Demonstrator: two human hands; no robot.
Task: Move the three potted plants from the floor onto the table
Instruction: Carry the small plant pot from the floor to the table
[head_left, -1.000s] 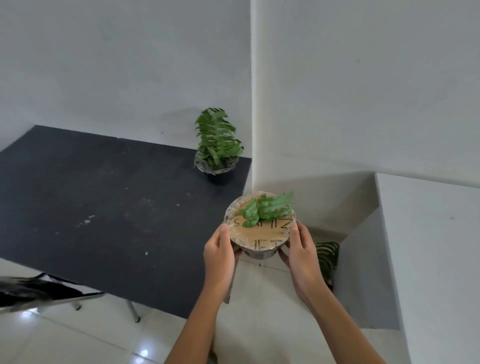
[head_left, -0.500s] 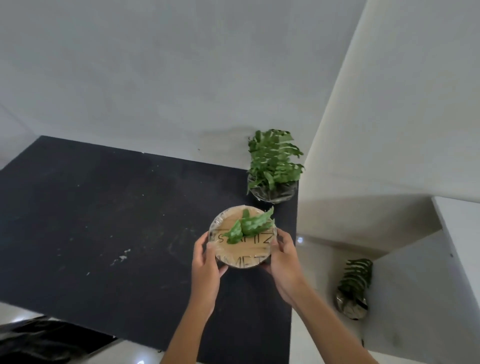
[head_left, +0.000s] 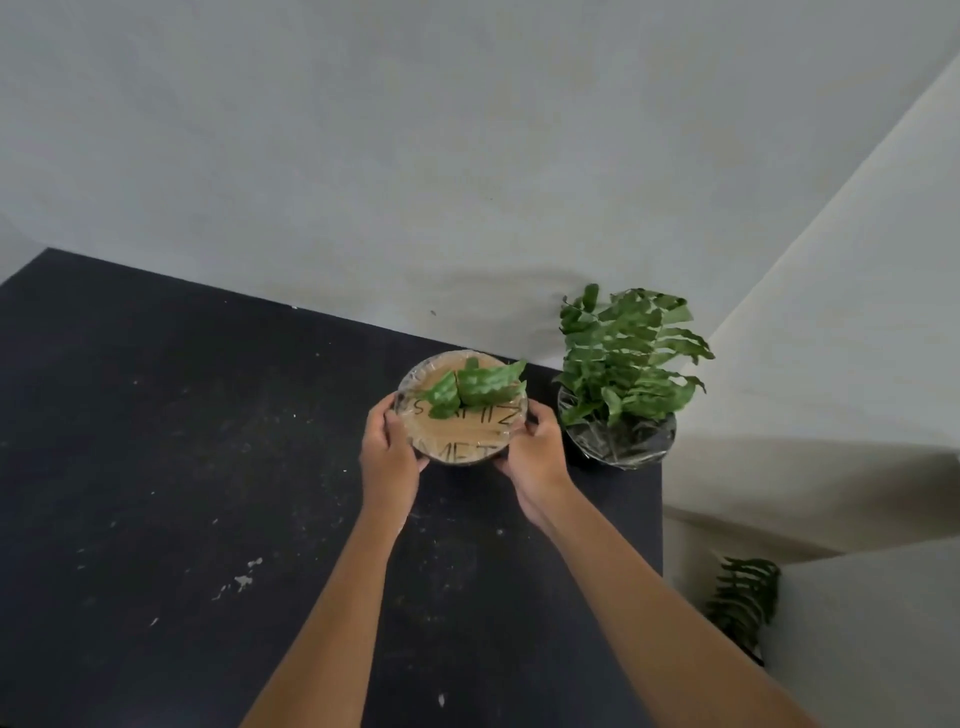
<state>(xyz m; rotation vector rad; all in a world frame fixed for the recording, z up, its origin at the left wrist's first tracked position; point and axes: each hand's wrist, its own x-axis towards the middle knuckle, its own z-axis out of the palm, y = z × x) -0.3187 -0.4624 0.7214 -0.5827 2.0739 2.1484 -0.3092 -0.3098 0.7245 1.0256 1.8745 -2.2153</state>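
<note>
Since the earlier frame we have carried the small pot (head_left: 462, 410) farther toward the tabletop's (head_left: 156, 441) far right corner, beside the fern pot (head_left: 618, 410). Our left hand (head_left: 387, 452) and right hand (head_left: 535, 457) clamp its sides; a third plant (head_left: 743, 597) remains on the floor.

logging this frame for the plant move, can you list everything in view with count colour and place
table: 1, black with pale specks, fills the lower left, against the wall
fern pot: 1, green fronds, clear wrap around the pot, far right corner of the table
small plant pot: 1, few green leaves over a lettered brown cover, held at the table's far edge, left of the fern pot
floor plant: 1, dark green, down right of the table, partly hidden
wall: white, behind
left hand: 1, on the pot's left side
right hand: 1, on its right side
</note>
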